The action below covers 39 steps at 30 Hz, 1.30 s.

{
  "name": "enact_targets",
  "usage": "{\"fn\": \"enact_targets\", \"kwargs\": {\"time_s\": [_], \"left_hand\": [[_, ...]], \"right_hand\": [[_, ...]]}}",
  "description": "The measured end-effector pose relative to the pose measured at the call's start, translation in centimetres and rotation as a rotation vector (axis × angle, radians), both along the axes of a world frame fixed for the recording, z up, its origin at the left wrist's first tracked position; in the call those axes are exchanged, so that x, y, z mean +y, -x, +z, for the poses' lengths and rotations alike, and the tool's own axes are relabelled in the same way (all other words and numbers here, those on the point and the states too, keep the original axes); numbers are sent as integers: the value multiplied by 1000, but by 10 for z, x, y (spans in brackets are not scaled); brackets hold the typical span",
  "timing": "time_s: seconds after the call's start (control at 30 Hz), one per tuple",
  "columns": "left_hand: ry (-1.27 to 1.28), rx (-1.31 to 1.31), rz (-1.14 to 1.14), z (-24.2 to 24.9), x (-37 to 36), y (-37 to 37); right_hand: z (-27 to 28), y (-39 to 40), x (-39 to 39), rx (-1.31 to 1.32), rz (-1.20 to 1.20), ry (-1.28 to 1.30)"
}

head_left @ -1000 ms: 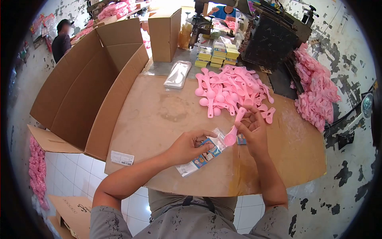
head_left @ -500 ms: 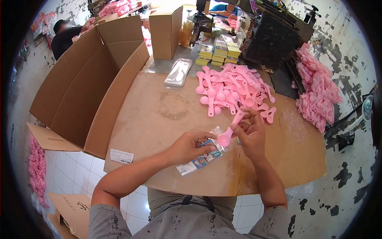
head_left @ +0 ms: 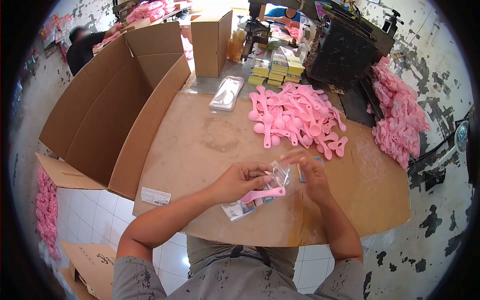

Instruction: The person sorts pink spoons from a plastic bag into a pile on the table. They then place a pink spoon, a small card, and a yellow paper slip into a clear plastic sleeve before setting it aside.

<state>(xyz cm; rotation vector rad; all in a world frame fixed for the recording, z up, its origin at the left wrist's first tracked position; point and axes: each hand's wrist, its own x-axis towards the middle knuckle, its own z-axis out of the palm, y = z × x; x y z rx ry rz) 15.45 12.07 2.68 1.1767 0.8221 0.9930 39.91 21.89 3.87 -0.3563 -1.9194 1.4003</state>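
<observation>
My left hand [head_left: 246,181] pinches a clear plastic bag [head_left: 282,172], whose loose end stands up beside my fingertips. A pink measuring spoon [head_left: 272,193] lies along the bag just below those fingers, its holed handle end pointing right; whether it is fully inside cannot be made out. Under it shows a blue printed card [head_left: 260,201], partly covered by the spoon and my hand. My right hand [head_left: 312,177] is just right of the bag, fingers spread, smeared by motion and holding nothing. Behind it, blue-edged cards [head_left: 319,161] rest on the table, mostly hidden.
A heap of pink spoons [head_left: 295,112] lies beyond my hands. Clear bags [head_left: 227,94] are stacked left of it, with yellow-edged card stacks [head_left: 278,67] behind. A large open carton [head_left: 145,120] stands left, a black machine [head_left: 342,50] back right. Two people [head_left: 82,50] work farther off.
The pink spoon has left my right hand and now lies at the bag under my left fingers. My right hand has opened, while my left keeps its hold on the bag.
</observation>
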Motion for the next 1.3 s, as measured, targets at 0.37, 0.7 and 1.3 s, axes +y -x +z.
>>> {"fn": "enact_targets", "kwargs": {"time_s": [0.37,0.7,1.3], "left_hand": [[-295,-56,78,7,-6,-2],[-739,229,281,25,-20,-10],[-535,492,214,21,-25,-6]], "right_hand": [[114,18,-36,-279,-65,-807],[122,27,-55,-446,-303,-538],[79,47,-39,-496,-477,-1369]]}}
